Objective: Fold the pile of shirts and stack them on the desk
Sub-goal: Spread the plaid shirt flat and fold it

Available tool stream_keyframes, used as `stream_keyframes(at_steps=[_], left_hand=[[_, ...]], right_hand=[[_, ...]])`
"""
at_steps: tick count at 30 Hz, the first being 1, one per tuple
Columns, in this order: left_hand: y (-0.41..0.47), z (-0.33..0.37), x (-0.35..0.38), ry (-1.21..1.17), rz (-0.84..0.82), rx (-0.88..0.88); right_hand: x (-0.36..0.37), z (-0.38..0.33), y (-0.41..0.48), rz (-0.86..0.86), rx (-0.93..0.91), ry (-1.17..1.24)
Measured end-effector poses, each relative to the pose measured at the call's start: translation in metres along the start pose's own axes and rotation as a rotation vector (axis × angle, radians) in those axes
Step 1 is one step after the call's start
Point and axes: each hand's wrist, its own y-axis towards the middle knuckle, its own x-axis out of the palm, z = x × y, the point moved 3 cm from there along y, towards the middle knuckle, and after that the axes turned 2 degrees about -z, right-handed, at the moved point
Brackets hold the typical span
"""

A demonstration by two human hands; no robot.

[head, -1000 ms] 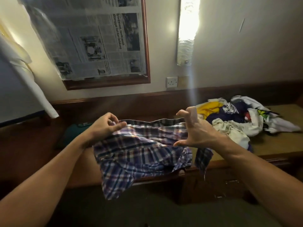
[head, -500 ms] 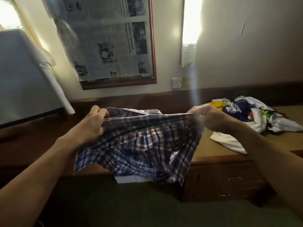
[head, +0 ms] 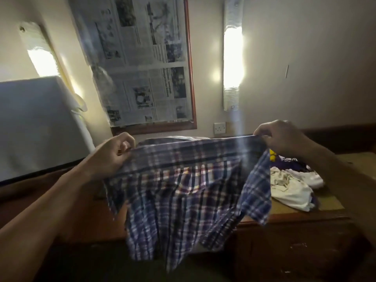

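Note:
A blue plaid shirt hangs stretched in the air in front of the wooden desk. My left hand pinches its top edge at the left, and my right hand pinches the same edge at the right. The cloth drops below desk height and hides the middle of the desk. A pile of unfolded shirts, white, purple and yellow, lies on the desk to the right, partly behind my right forearm.
A wall with a framed newspaper board, two strip lights and a socket rises behind the desk. A large pale grey object stands at the left. Dark floor lies below the desk front.
Both hands have lifted the plaid shirt off the desk and pulled its top edge taut. My right hand went from spread fingers to a pinch. The view tilted up.

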Motion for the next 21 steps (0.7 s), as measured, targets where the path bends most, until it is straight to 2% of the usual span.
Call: stream_keyframes(at_steps=[3, 6, 7, 9, 12, 16, 18, 21], left_hand=[[-0.007, -0.01, 0.014, 0.123, -0.03, 0.002], [-0.009, -0.033, 0.028, 0.164, 0.001, -0.02], [-0.008, -0.041, 0.032, 0.162, 0.02, -0.022], [-0.008, -0.055, 0.042, 0.139, 0.054, -0.027], [-0.007, -0.079, 0.064, 0.116, 0.048, -0.043], [0.004, -0.117, 0.097, 0.125, 0.012, -0.026], [0.013, -0.136, 0.113, 0.104, 0.015, -0.045], [0.03, -0.162, 0.134, 0.073, -0.005, -0.069]], right_hand=[[0.012, 0.01, -0.007, 0.011, 0.069, 0.049], [0.039, 0.013, -0.016, -0.13, 0.206, 0.38], [0.051, 0.015, -0.018, -0.183, 0.202, 0.423], [0.07, 0.016, -0.021, -0.28, 0.125, 0.373], [0.1, 0.022, -0.02, -0.357, 0.054, 0.125], [0.139, 0.034, -0.007, -0.26, 0.091, -0.07], [0.166, 0.041, 0.007, -0.168, 0.135, -0.069], [0.198, 0.048, 0.031, -0.11, 0.358, 0.047]])
